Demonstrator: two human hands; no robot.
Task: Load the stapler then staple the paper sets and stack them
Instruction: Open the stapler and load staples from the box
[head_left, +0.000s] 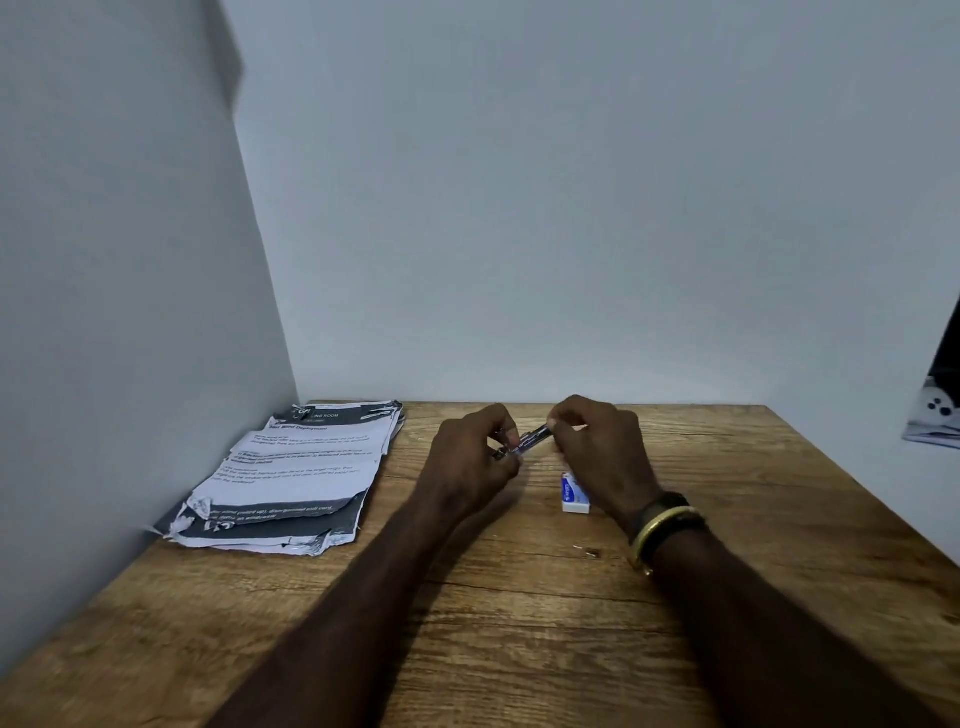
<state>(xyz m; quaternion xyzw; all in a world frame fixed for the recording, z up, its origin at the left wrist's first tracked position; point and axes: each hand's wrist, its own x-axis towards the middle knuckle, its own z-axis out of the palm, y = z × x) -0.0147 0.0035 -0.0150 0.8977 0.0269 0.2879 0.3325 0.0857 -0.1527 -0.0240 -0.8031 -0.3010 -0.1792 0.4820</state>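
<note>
A small metal stapler (525, 442) is held just above the wooden table (519, 623), between both hands. My left hand (470, 457) grips its near end with curled fingers. My right hand (597, 447) pinches its far end with fingertips and thumb. Most of the stapler is hidden by the fingers. A small white and blue staple box (574, 493) lies on the table under my right hand. A stack of printed paper sets (296, 473) with torn, dark-edged sheets lies at the left, against the wall.
White walls close the table at the back and on the left. A few loose staples (587, 551) lie on the wood near my right wrist. A dark patterned cloth (940, 395) hangs at the right edge.
</note>
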